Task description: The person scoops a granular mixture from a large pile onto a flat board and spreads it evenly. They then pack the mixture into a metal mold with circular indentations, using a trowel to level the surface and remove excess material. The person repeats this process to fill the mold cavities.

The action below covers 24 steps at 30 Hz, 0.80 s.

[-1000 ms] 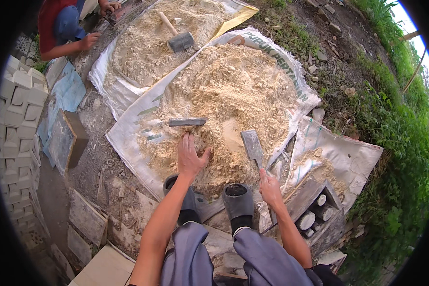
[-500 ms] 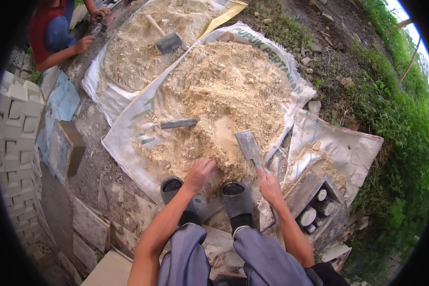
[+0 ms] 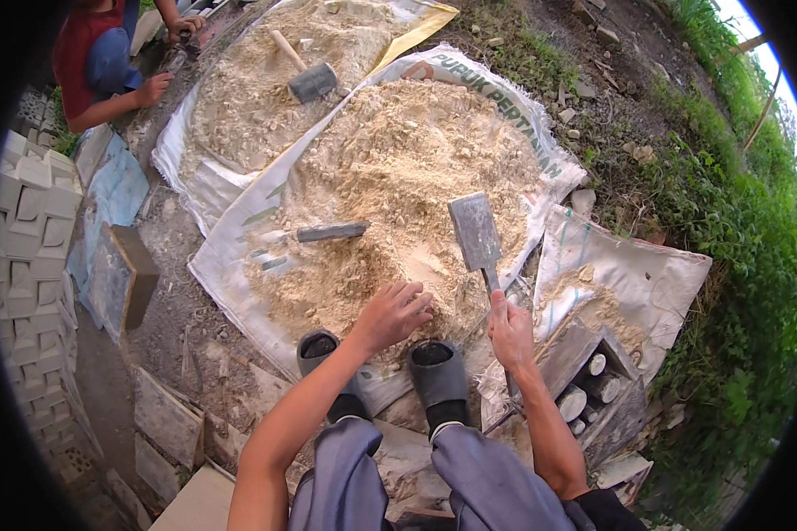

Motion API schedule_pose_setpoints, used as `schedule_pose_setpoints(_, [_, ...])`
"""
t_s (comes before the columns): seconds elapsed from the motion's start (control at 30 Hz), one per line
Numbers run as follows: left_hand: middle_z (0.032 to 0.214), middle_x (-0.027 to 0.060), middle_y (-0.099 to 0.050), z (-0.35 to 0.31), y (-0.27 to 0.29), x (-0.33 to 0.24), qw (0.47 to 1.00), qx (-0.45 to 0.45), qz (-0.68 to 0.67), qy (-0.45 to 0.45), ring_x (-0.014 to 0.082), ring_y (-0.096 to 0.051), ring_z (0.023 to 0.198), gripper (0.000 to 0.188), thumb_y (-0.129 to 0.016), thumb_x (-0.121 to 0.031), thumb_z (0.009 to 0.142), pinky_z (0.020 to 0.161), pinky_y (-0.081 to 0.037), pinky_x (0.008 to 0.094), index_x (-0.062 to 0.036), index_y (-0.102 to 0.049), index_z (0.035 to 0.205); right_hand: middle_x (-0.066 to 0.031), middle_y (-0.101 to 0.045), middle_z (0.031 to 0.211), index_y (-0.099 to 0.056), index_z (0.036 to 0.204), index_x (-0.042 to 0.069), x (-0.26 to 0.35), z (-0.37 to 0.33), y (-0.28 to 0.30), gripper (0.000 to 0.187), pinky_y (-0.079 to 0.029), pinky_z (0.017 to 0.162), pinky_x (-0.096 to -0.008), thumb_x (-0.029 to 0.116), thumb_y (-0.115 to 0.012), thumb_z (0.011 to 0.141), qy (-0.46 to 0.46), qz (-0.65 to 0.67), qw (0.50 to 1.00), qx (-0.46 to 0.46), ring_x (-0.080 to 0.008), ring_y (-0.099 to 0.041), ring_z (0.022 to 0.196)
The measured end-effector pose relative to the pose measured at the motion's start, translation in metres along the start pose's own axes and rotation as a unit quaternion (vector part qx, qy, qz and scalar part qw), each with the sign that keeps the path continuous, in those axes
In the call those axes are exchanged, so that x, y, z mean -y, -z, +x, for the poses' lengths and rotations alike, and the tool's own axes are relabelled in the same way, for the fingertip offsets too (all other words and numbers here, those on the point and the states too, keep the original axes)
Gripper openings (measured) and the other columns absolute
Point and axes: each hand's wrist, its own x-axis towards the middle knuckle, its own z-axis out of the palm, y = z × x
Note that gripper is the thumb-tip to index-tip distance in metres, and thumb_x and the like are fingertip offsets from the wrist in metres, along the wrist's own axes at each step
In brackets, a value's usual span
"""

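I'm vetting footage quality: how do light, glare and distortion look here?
Head view: soft daylight, no hard shadows on the crumbly heap; sky at upper right nearly white; black fisheye rim, stacked blocks bowing along its left; flat-bladed tool clearly outlined.

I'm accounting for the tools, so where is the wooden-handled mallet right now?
In the head view, the mallet lies left of centre near the top, on the farther heap of pale crumbly material, just beyond the nearer white sack's edge.
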Motion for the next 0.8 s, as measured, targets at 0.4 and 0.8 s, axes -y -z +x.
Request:
schedule_pose_setpoints(0.4, [0.095, 0.0047, -0.064, -0.034, -0.005, -0.002, 0.996, -0.08, -0.01, 0.026, 0.0224, -0.059, 0.087, 0.028, -0.074, -0.013, 0.077, 0.075, -0.047, 0.0352, -0.0062, -0.066, 0.103, -0.0288, -0.061, 0.07, -0.062, 0.076, -0.008, -0.005, 0.032, -0.042, 0.065, -0.043, 0.066, -0.0499, 0.053, -0.047, 0.096, 0.021, -0.272, 0.96, 0.057, -0.0455, -0.058, 0.068])
schedule_pose_setpoints(0.8, [0.099, 0.0047, -0.065, 0.063, 0.028, 0.042, 0.971, -0.194, 0.027, 0.135, 0.0236, -0.058, 0.096, 0.027, -0.072, -0.015, 0.081, 0.086, -0.044, 0.0368, -0.0108, -0.067, 0.107, -0.0125, -0.043, 0.054, -0.054, 0.07, -0.005, 0.015, -0.032, 0.014, 0.058, -0.032, 0.051, -0.039, 0.045, -0.048, 0.099, 0.003, -0.135, 0.991, 0.026, -0.0178, -0.036, 0.053])
